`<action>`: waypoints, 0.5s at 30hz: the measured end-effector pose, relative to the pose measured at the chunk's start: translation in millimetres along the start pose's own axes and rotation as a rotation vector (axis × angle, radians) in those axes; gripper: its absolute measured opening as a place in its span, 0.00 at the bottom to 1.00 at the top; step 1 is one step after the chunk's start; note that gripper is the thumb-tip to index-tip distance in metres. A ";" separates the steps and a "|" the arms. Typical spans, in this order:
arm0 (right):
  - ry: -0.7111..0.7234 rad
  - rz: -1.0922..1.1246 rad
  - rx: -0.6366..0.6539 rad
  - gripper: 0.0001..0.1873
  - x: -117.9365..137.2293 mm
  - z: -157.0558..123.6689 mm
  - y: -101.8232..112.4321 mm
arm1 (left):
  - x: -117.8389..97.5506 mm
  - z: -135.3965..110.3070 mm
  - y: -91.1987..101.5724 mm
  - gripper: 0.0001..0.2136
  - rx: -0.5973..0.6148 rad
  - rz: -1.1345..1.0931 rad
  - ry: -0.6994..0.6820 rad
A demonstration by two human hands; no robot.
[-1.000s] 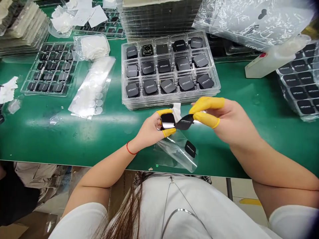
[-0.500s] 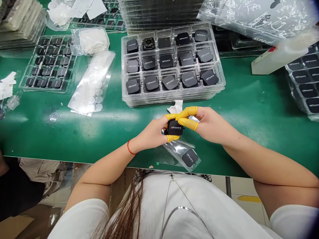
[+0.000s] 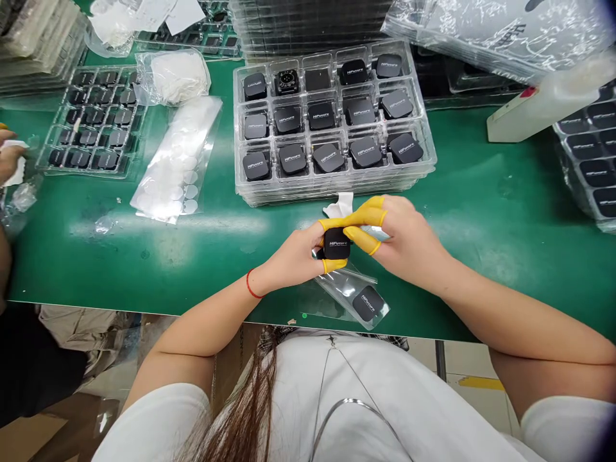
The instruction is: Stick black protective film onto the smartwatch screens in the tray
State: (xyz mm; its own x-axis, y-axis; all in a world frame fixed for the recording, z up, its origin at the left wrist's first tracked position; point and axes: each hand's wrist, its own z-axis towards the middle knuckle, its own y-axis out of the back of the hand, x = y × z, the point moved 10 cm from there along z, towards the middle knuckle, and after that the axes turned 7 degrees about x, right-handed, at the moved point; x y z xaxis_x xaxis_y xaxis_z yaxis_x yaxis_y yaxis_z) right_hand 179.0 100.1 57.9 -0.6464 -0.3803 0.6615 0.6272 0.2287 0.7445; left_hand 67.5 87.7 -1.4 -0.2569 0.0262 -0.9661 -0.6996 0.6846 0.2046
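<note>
Between the yellow-cotted thumb and finger of my left hand (image 3: pixel 296 256) is a square black smartwatch (image 3: pixel 337 244), its "HiFuture" face turned up. My right hand (image 3: pixel 402 234), also in yellow finger cots, is closed with its thumb and index finger on the watch's upper right edge. Under both hands, a clear film strip (image 3: pixel 344 292) lies on the green table with one black "HiFuture" label (image 3: pixel 369 303) on it. A crumpled white cloth (image 3: pixel 341 204) pokes out just beyond my fingers.
Ahead stands a stack of clear trays (image 3: pixel 332 183) holding several black watches. To the left are a sheet of round stickers (image 3: pixel 180 157), a bag of white material (image 3: pixel 176 77) and another tray (image 3: pixel 91 122). A white bottle (image 3: pixel 534 109) leans at right. Another person's hand (image 3: pixel 8 160) shows far left.
My right hand has shifted slightly, its wrist lower and index finger more bent over the watch's top edge. Another person's hand has come in at the far left, on the white scraps.
</note>
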 end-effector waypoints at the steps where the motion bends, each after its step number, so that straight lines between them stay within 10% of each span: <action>1: 0.015 -0.083 -0.035 0.13 2.6 -2.0 -0.6 | -0.7 -0.1 0.1 0.25 -0.003 -0.002 -0.012; 4: -0.003 0.001 0.074 0.26 2.2 -2.8 -23.9 | -3.9 -0.5 -3.0 0.24 0.016 -0.018 -0.065; 7: -0.043 0.256 0.133 0.13 1.0 10.4 -27.7 | -4.3 -0.9 -2.1 0.27 0.003 -0.141 -0.065; 15: -0.080 -0.231 -0.327 0.21 -24.2 161.1 104.0 | -1.9 -0.2 12.3 0.31 -0.069 -0.417 -0.025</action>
State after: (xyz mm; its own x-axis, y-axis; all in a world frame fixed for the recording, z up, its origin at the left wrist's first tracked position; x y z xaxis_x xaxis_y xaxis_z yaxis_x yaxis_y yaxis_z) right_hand 189.9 277.5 134.0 -0.8102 -0.3140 0.4949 0.5583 -0.1562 0.8148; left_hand 59.2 95.9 3.0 0.0734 -0.2244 -0.9717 -0.7832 0.5902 -0.1955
